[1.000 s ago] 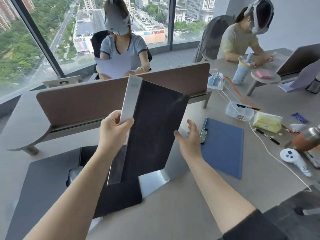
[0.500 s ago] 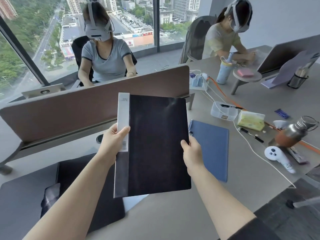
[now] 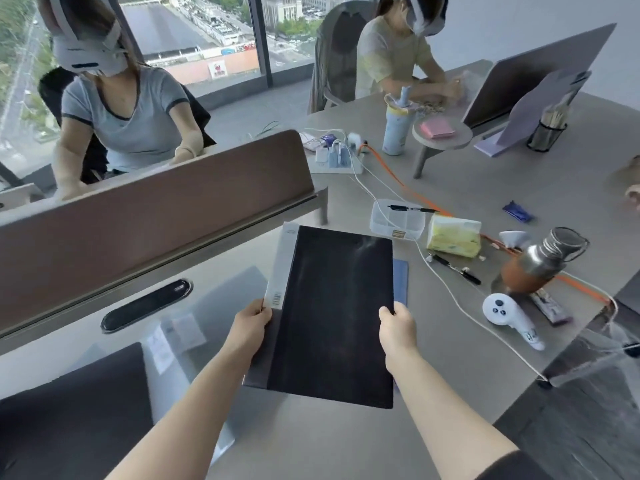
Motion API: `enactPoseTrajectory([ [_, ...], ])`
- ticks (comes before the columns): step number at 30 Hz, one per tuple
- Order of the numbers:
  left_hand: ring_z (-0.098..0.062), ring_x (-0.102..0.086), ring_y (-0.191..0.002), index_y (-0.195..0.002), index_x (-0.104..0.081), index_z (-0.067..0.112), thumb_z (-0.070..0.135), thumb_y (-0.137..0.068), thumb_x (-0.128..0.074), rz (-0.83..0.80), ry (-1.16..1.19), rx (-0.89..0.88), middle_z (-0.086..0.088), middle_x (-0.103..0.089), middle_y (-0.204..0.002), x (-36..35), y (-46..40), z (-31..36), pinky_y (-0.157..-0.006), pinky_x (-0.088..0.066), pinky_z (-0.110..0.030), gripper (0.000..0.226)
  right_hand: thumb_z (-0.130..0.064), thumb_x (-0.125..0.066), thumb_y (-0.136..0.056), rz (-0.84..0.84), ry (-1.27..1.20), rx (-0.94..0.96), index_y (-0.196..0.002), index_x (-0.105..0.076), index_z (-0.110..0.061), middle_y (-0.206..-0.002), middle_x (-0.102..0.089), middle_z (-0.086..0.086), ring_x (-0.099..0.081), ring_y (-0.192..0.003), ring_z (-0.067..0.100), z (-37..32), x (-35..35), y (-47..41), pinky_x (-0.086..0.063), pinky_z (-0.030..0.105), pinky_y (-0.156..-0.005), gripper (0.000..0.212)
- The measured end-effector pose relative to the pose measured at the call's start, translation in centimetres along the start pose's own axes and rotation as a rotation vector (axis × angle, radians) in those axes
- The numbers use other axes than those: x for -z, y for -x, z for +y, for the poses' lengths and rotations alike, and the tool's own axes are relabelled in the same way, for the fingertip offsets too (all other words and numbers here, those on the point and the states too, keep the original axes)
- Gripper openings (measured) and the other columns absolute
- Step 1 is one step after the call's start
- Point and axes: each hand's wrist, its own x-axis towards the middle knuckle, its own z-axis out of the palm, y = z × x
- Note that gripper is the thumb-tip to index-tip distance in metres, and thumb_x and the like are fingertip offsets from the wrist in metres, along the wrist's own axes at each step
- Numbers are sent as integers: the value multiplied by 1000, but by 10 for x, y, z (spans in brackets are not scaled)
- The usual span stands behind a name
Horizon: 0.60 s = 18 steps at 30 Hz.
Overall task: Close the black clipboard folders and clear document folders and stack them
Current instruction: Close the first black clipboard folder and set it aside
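I hold the closed black folder [image 3: 337, 317] flat above the tabletop [image 3: 346, 441], my left hand [image 3: 251, 329] pinching its grey spine edge and my right hand [image 3: 398, 329] gripping its opposite edge, directly over the blue clipboard [image 3: 401, 282], just left of the white controller [image 3: 509, 315].

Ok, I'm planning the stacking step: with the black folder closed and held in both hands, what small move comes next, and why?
Probably lower the black folder straight down onto the blue clipboard beneath it. It looks closed, left hand and right hand grip its side edges, and only the clipboard's right edge shows from under it, so it seems nearly lined up.
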Motion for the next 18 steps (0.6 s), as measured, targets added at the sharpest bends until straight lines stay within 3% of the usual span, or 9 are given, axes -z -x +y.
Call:
enactPoseTrajectory([
  [3,-18,-69,-86,-110,-72,22,14,-99,-46,-35,0,19,-1,-76,-103,-28,-23,6,-71,-49,-27,29,-15,-42,-94,20,49,-52,-92,-41,-17,-69,-34,-7,-33,-60,15,8,9,-33,-27,29,-53,3],
  [7,-14,-64,-79,-107,-70,18,11,-99,-46,-49,-45,47,-2,-73,-99,-49,-42,9,-65,-46,-25,26,-6,-39,-91,4,102,-70,-73,-44,-18,-63,-39,-2,-32,-54,16,13,16,-61,-27,28,-50,23],
  [11,-24,-66,-98,-122,-66,20,11,-99,-47,-112,-107,106,-4,-71,-113,-65,-60,9,-83,-49,-31,32,-4,-41,-88,7,134,-76,-78,-55,-17,-67,-49,-2,-39,-55,16,20,20,-83,-33,27,-52,21],
  [15,-25,-64,-104,-114,-68,33,21,-94,-49,-128,-225,139,4,-73,-105,-74,-77,2,-98,-49,-42,30,-5,-44,-87,29,211,-90,-89,-62,-9,-68,-53,1,-44,-59,21,28,21,-96,-35,30,-54,19],
  [17,-23,-65,-102,-118,-68,33,22,-92,-50,-126,-243,144,5,-73,-105,-79,-84,0,-95,-50,-40,33,-4,-45,-87,42,250,-77,-90,-63,-12,-68,-55,-1,-46,-58,20,33,22,-101,-35,29,-52,20],
  [18,-21,-65,-98,-122,-66,29,19,-94,-50,-130,-230,147,2,-73,-107,-82,-85,1,-85,-52,-33,34,-5,-45,-86,49,275,-78,-91,-63,-14,-70,-57,-2,-48,-59,20,34,23,-102,-35,28,-52,20],
])
